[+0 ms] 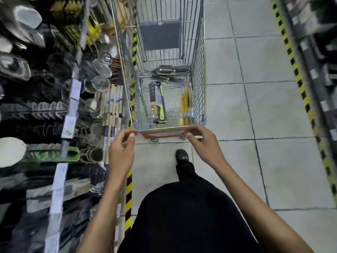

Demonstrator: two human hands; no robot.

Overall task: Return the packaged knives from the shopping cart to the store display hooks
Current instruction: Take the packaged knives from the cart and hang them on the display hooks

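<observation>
At the cart's near edge, two sets of fingers are curling round the red handle (pixel 164 136). The left fingers (pixel 127 132) are pinching its left end between thumb and forefinger. The right fingers (pixel 193 129) are hooking over its right end, thumb beneath. Motion blur: cannot tell how firm either hold is.

The left hand (pixel 121 148) and right hand (pixel 204 143) are sitting at matching height, with both bare forearms reaching forward.

The wire shopping cart (pixel 198 70) is standing on the tiled floor (pixel 255 115), close beside the display shelving (pixel 45 106) on the left.

The packaged knives are lying inside the cart:
- One green-handled knife (pixel 157 103) is lying flat mid-basket, blade pointing away from the person.
- The yellow packs (pixel 185 105) are leaning against the right wall; count unclear, perhaps two.
- A dark heap of knife packs (pixel 169 72) is lying farther in, too blurred to count.

Three round mesh strainers (pixel 101 83), as far as blur allows, are hanging on the shelving. Two yellow-black hazard stripes (pixel 300 84) are running along the floor, one on each side. One black shoe (pixel 182 156) is showing below the handle.
</observation>
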